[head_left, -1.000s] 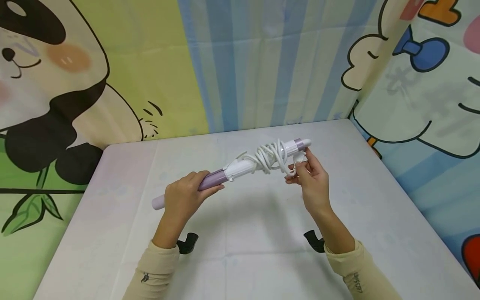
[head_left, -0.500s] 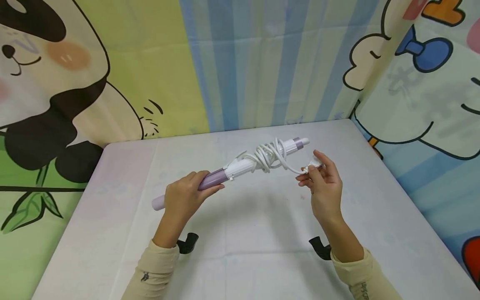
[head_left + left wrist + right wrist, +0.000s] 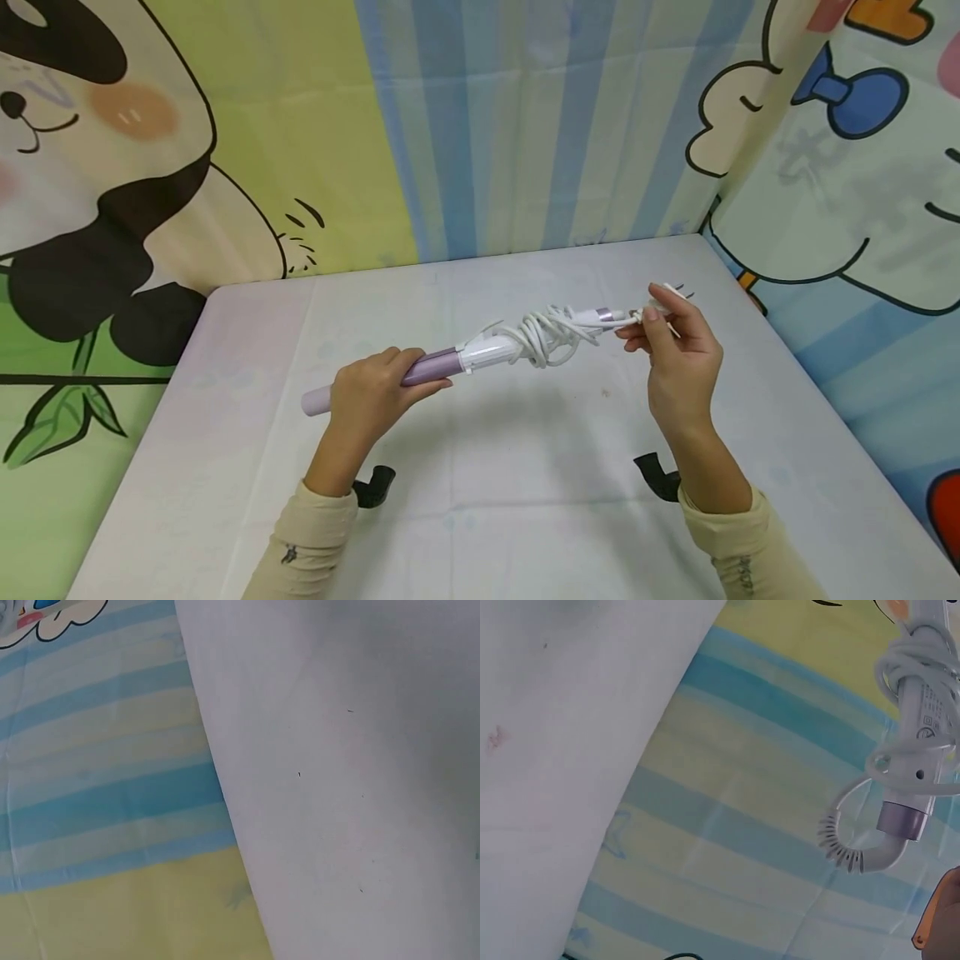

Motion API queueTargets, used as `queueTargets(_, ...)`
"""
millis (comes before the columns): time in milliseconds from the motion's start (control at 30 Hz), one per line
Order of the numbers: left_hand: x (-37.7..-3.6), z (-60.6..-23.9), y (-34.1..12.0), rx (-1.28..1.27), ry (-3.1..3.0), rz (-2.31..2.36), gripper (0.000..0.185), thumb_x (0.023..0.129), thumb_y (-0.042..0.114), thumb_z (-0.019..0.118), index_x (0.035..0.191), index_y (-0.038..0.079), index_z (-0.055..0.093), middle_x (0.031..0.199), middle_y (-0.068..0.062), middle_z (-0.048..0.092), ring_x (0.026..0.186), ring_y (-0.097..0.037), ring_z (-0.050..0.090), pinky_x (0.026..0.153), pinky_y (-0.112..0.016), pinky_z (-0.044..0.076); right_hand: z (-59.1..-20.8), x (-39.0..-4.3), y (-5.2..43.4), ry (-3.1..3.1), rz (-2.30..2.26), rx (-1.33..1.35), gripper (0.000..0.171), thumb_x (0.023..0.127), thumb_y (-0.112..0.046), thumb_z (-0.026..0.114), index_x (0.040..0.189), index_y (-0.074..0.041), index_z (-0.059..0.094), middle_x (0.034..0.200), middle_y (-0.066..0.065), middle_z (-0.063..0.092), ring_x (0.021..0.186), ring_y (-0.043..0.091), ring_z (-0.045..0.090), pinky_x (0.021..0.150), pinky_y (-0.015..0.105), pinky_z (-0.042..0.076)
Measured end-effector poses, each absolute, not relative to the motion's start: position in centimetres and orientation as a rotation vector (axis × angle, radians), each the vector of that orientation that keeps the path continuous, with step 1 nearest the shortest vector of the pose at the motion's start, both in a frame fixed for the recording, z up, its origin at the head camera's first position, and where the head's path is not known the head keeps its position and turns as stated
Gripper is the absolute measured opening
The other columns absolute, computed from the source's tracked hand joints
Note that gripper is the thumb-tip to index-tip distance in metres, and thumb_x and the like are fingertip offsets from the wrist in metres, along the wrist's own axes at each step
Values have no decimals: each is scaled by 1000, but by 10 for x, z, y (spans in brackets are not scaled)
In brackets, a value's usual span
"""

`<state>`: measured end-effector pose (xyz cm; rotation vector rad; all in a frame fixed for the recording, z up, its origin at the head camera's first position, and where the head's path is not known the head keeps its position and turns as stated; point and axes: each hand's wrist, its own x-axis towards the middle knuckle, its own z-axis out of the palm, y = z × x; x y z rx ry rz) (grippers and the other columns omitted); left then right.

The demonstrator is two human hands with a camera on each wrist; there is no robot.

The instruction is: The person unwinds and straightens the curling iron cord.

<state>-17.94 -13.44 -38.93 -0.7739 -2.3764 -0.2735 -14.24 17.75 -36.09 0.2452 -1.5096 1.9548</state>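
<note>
Your right hand (image 3: 678, 367) has moved out to the right and a bit up, and it has pulled the plug (image 3: 660, 310) away from the curler (image 3: 457, 362). Before, the plug sat tucked against the wraps; now a short bit of cord (image 3: 551, 333) runs free off the curler's end. The curler has also tipped down flatter. Your right thumb and fingers pinch the plug, its prongs pointing up and away. Your left hand (image 3: 367, 400) curls round the purple barrel. The curler hangs in the air over the middle of the table (image 3: 525, 500), a little toward the far edge. Most of the cord is wound on the white handle, so I think the unwinding has only just begun.
</note>
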Motion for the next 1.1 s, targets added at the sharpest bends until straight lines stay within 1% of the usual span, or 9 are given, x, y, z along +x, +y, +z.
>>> queueTargets(267,-181,-391,-137,-834,-2298,-206,50,64,57,72,83,11,68,63,-3,64,43,-14,50,41,-25,41,-354,-153,187,-1377,2002,315,20,86,10,53,104,13,60,83,12,63,66,16,66,60,19,52)
queueTargets(333,-182,-391,-137,-846,-2287,-197,51,69,60,66,83,11,68,63,-3,64,43,-14,50,41,-26,41,-354,-157,191,-1356,1998,301,20,85,10,54,104,14,59,83,13,63,67,17,67,60,20,52)
queueTargets(467,-182,-390,-139,-856,-2283,-195,61,79,68,46,84,11,68,64,-4,64,43,-14,51,42,-26,42,-356,-162,201,-1403,1949,201,21,85,5,57,105,10,61,85,10,64,69,15,67,61,18,52)
queueTargets(567,-183,-389,-140,-855,-2273,-199,66,81,70,39,84,10,68,65,-5,65,44,-15,52,42,-28,43,-359,-165,209,-1456,1914,104,22,85,0,59,106,5,62,87,8,64,71,13,67,62,17,51)
queueTargets(700,-183,-389,-142,-836,-2265,-209,61,77,67,50,84,10,68,65,-6,66,46,-17,55,44,-30,46,-364,-169,219,-1515,1877,2,23,85,-6,61,106,2,63,87,5,63,70,11,67,61,15,50)
queueTargets(800,-182,-389,-142,-790,-2268,-232,53,68,59,68,83,9,67,66,-7,66,47,-19,57,44,-30,46,-369,-168,226,-1625,1813,-101,21,88,-11,58,108,-3,63,86,2,62,71,8,66,58,14,49)
queueTargets(933,-183,-387,-142,-721,-2237,-267,51,58,49,80,82,7,65,68,-8,67,49,-20,59,45,-32,46,-394,-173,249,-1996,1673,-318,32,94,-32,48,123,-20,54,94,-2,62,81,5,63,61,16,49)
queueTargets(1033,-184,-383,-142,-678,-2208,-291,51,65,53,74,82,6,66,69,-8,68,51,-22,61,45,-34,47,-427,-184,272,-2312,1580,-416,47,91,-46,47,134,-29,40,104,-2,63,91,8,59,63,23,50)
queueTargets(1100,-184,-381,-142,-651,-2202,-312,54,72,59,66,82,6,66,70,-9,68,52,-22,61,45,-35,47,-436,-185,279,-2486,1515,-392,57,89,-49,49,139,-25,34,109,4,64,96,16,57,63,29,48)
